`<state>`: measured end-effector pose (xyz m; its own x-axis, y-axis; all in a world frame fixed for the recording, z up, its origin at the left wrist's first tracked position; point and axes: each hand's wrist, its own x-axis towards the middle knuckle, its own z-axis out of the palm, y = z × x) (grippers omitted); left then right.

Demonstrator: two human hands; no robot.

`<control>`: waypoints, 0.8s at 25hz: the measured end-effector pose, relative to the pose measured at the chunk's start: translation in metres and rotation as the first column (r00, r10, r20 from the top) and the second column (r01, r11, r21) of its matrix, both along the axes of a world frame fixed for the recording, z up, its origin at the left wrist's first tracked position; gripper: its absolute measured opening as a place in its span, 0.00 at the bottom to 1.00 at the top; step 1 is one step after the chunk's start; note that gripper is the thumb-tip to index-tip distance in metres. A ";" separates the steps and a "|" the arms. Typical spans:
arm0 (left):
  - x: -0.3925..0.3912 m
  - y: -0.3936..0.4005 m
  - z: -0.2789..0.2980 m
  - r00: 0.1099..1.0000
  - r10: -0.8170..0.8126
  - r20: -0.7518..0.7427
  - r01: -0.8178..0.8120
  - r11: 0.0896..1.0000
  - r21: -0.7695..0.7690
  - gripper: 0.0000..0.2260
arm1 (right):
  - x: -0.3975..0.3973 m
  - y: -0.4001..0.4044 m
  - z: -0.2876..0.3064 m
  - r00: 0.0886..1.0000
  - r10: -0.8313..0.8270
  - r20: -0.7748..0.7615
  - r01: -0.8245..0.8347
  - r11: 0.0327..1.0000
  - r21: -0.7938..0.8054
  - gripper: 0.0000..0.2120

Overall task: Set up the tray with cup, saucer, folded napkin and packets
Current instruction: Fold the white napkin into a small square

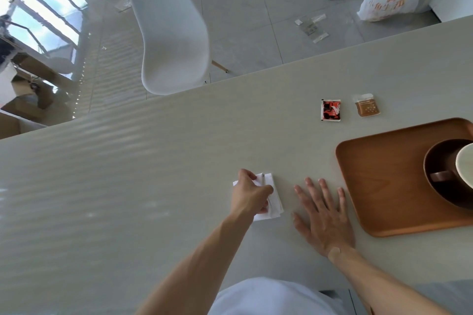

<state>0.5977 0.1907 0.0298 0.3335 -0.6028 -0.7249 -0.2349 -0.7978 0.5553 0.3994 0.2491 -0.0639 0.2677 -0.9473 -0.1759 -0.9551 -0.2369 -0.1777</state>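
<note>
— What is the person wearing?
— Nothing is covering either forearm; the left hand (252, 193) and right hand (323, 215) are showing bare, ringless fingers. A pale garment (273, 298) (white, maybe faintly bluish) is showing below.

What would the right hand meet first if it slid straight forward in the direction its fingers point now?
The right hand lies flat on the table, fingers pointing away and slightly left. That line looks free of the tray. Far ahead lies the red packet, probably the first thing met, though the line is uncertain.
</note>
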 end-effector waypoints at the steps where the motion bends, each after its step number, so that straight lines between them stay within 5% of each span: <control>1: -0.005 -0.001 -0.004 1.000 -0.015 0.022 0.015 1.000 0.009 0.16 | 0.000 0.000 0.000 1.000 0.000 0.000 0.000 1.000 0.000 0.33; 9: -0.014 0.006 -0.019 0.997 -0.080 -0.008 0.079 0.997 -0.021 0.20 | -0.001 -0.001 -0.001 1.000 0.006 0.018 -0.006 1.000 0.004 0.34; 15: 0.019 0.019 -0.006 0.875 0.027 -0.483 -0.044 0.999 -0.024 0.21 | -0.002 -0.002 0.002 1.000 0.001 0.021 -0.001 1.000 0.017 0.33; 18: 0.044 0.036 0.000 0.907 0.027 -0.420 -0.098 0.984 -0.149 0.17 | -0.003 0.000 0.007 0.999 0.001 0.034 -0.001 1.000 0.007 0.32; 20: 0.056 0.050 -0.002 0.980 0.020 -0.199 -0.072 0.963 -0.259 0.13 | 0.002 -0.004 0.014 0.994 -0.046 0.102 0.050 0.998 -0.038 0.29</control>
